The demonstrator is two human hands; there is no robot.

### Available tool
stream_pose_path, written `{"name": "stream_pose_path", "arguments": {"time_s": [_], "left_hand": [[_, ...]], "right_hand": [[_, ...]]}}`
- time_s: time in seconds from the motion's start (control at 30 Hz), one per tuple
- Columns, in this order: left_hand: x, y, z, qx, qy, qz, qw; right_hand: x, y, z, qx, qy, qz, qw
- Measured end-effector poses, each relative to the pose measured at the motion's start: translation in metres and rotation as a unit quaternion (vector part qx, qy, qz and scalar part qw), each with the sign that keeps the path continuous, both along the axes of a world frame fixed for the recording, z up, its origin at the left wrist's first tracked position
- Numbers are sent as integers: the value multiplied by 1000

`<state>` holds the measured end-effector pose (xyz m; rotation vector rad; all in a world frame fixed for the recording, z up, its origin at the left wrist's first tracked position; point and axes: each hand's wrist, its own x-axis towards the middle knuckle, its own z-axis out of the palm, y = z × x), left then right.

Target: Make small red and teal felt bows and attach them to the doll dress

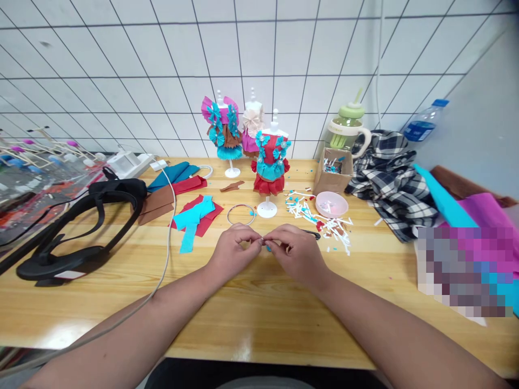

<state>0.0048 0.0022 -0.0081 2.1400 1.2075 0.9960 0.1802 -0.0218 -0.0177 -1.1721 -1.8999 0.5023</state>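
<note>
My left hand [235, 247] and my right hand [299, 255] meet over the middle of the table, both with thumb and forefinger pinched together. A tiny item sits between the fingertips, too small to name. A bit of blue shows just under my right fingertips. Behind the hands stands a small white dress form in a red and turquoise paper dress [271, 156]. A thin ring [242, 215] lies just beyond my left hand. The black end of a tool [313, 234] sticks out behind my right hand; the rest is hidden.
Turquoise strips [194, 216] lie on red sheets at the left, near a black headset [81, 232]. A cable crosses my left forearm. White scraps [304, 210], a pink bowl [331, 205] and a cardboard box [333, 172] are at the right. Two more dressed forms [224, 127] stand behind.
</note>
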Motion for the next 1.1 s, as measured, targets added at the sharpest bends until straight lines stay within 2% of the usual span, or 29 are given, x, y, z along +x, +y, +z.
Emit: {"name": "stream_pose_path", "arguments": {"time_s": [0.27,0.6,0.8,0.9,1.0,1.03,1.1], "left_hand": [[0,2,-2,-6,3,3,1000],[2,-3,-6,44,36,12,998],[4,-4,-7,38,32,0,999],[5,-3,-5,31,18,-1,999],[5,-3,-3,20,4,-4,1000],[5,-3,-3,16,3,-5,1000],[4,-2,-2,16,4,-8,1000]], "right_hand": [[-1,-3,2,3,-34,-14,999],[-4,-5,5,-4,-71,-59,996],[-5,-2,3,-22,-54,-56,997],[-4,2,1,-66,7,-44,997],[-3,6,0,-157,106,-29,981],[-2,8,1,-204,154,-17,967],[-1,11,3,-304,258,17,917]]}}
